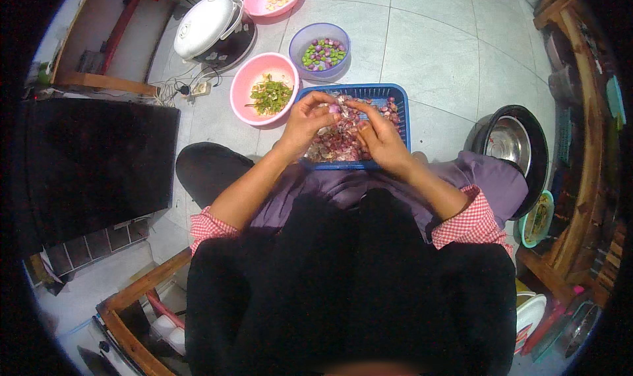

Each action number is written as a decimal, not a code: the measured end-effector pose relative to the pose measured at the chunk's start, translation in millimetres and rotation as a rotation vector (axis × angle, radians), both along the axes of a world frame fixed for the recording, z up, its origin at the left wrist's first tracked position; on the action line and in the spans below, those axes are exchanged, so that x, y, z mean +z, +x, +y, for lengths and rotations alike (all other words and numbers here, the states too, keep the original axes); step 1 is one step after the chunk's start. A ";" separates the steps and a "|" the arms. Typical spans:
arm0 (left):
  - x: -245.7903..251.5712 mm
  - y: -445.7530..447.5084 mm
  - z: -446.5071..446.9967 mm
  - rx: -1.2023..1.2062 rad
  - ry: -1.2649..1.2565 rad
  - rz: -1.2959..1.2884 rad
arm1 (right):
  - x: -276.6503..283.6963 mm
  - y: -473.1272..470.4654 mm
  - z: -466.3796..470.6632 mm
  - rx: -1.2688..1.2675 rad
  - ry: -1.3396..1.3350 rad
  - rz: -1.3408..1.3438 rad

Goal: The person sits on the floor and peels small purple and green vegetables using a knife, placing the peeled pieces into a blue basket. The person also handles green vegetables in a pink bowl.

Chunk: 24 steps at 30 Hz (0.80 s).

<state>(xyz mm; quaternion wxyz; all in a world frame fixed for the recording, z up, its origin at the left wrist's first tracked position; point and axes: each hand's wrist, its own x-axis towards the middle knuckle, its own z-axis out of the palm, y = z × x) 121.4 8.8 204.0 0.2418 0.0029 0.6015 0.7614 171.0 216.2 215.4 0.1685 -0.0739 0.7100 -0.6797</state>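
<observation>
Over a blue plastic basket (406, 124) of unpeeled shallots (390, 110) and loose papery skins (334, 146), both my hands work close together. My left hand (307, 124) pinches a purple shallot (334, 108) between thumb and fingers. Just to its right, my right hand (382, 137) has its index finger and thumb apart, with nothing visible between them. Beyond the basket, a purple bowl (294, 54) contains green beans and peeled shallots (324, 53). A pink basin (238, 96) at the left holds green and yellowish peelings (272, 95).
A rice cooker (210, 27) with a white lid stands at the upper left, near a power strip (200, 89) and cords. Another pink basin (252, 0) holds pale cloves. A black tub (536, 143) with a metal bowl (509, 138) sits by my right knee. Wooden shelving (583, 129) lines the right.
</observation>
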 end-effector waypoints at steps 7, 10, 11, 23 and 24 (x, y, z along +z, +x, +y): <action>4.2 4.2 3.3 0.041 -0.029 0.080 | 4.8 -0.9 -2.6 0.033 0.227 0.264; 5.8 3.4 3.2 0.055 0.054 0.024 | -3.4 -9.0 -2.6 -0.028 0.239 0.312; 6.2 3.1 3.1 0.065 0.068 0.019 | -7.4 -11.8 -5.2 -0.080 0.244 0.350; 2.6 -0.2 -10.1 -0.008 0.150 -0.028 | -26.4 -17.3 -5.2 -0.250 0.254 0.225; 1.3 -0.4 -11.2 -0.005 0.187 -0.051 | -26.0 -17.4 -5.4 -0.259 0.240 0.220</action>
